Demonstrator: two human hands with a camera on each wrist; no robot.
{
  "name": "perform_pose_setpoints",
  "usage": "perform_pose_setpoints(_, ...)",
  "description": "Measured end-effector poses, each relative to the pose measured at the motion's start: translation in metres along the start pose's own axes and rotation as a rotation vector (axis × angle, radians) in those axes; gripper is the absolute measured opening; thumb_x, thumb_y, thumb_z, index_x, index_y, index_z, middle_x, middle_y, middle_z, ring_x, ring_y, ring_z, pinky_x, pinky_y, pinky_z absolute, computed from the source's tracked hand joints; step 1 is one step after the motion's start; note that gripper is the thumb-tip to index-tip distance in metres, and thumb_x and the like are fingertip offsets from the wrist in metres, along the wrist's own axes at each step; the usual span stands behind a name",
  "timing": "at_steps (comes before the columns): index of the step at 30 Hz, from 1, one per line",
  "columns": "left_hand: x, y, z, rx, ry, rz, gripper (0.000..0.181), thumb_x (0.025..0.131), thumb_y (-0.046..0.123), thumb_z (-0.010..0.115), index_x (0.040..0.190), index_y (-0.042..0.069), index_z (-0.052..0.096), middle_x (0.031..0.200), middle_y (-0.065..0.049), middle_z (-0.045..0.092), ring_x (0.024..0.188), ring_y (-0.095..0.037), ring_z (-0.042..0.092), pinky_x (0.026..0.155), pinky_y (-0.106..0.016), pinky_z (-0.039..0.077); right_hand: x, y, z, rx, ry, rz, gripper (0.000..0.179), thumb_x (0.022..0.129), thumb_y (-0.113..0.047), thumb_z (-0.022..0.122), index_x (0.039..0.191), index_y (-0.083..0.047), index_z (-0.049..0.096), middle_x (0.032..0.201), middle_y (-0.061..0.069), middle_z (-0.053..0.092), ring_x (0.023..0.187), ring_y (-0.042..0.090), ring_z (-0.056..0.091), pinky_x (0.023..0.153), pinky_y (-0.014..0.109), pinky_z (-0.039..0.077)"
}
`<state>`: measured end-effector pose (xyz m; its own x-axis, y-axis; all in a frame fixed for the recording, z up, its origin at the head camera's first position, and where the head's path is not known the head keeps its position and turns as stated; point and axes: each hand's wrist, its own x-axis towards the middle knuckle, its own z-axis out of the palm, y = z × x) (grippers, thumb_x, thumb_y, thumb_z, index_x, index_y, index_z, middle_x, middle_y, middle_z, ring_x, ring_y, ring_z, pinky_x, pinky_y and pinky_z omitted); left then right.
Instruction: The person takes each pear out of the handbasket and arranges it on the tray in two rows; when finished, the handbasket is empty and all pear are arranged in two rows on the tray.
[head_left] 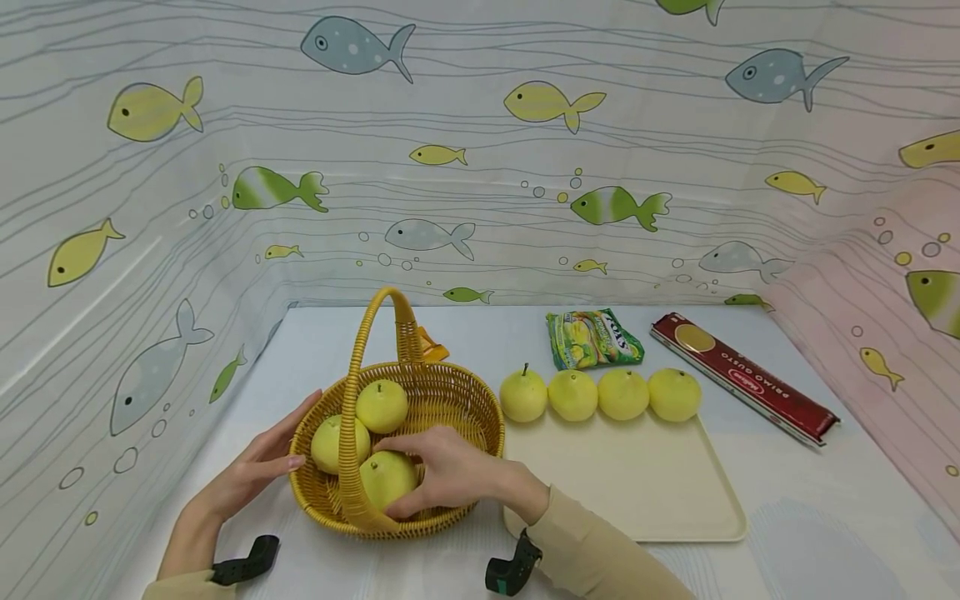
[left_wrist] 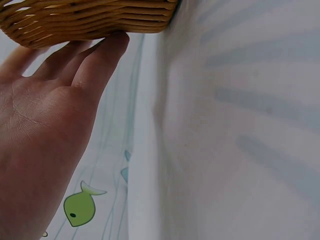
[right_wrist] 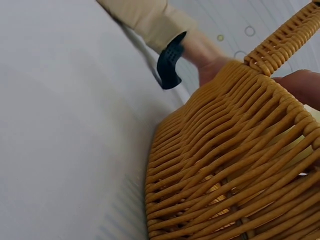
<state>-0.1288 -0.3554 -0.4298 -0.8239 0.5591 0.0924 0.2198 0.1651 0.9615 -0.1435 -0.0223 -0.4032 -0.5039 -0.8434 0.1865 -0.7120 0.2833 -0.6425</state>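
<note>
A yellow wicker basket [head_left: 465, 387] with a tall handle stands left of centre on the table. My right hand [head_left: 450, 468] reaches inside it and grips a yellow pear [head_left: 388, 478], thumb on the near side and fingers on the far side. Two more pears, one at the back [head_left: 382, 407] and one at the left [head_left: 330, 443], lie in the basket. Against the basket's outer left wall rests my left hand [head_left: 262, 458]; in the left wrist view its extended fingers [left_wrist: 102, 62] touch the wicker. The right wrist view shows mostly the basket's side [right_wrist: 225, 165].
Right of the basket lies a cream tray [head_left: 622, 483], with several pears [head_left: 573, 396] in a row along its far edge. Behind them is a green packet [head_left: 595, 339]. A long red pasta package [head_left: 742, 379] lies at the right. An orange object [head_left: 431, 345] shows behind the basket.
</note>
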Motion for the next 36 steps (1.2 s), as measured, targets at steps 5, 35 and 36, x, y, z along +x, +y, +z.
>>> perform_pose_setpoints(5,0.0,0.0,0.0,-0.002,0.002,-0.002,0.076,0.095,-0.002,0.042,0.162,0.01,0.007,0.17,0.001,0.004,0.146,0.013,0.015,0.103,-0.008,0.025,-0.002,-0.002,-0.006,0.004,0.042,0.01,0.063,0.08,-0.04,0.083,0.135,-0.017,0.062,0.115,-0.005,0.07,0.09,-0.005,0.057,0.075,0.009,0.045)
perform_pose_setpoints(35,-0.001,0.0,0.0,0.022,0.008,-0.004,0.077,0.094,-0.001,0.043,0.162,0.011,0.008,0.17,-0.001,0.005,0.146,0.012,0.016,0.103,-0.01,0.026,-0.022,0.01,-0.054,0.131,0.183,0.071,0.066,0.076,-0.034,0.086,0.135,-0.017,0.063,0.119,-0.007,0.069,0.099,0.005,0.061,0.084,0.023,0.051)
perform_pose_setpoints(36,-0.001,0.0,0.0,0.021,0.007,-0.002,0.077,0.094,-0.001,0.043,0.162,0.011,0.008,0.17,-0.001,0.005,0.146,0.012,0.015,0.103,-0.01,0.026,-0.022,0.01,-0.055,0.132,0.183,0.072,0.066,0.076,-0.034,0.086,0.135,-0.017,0.063,0.119,-0.007,0.069,0.098,0.005,0.061,0.083,0.024,0.051)
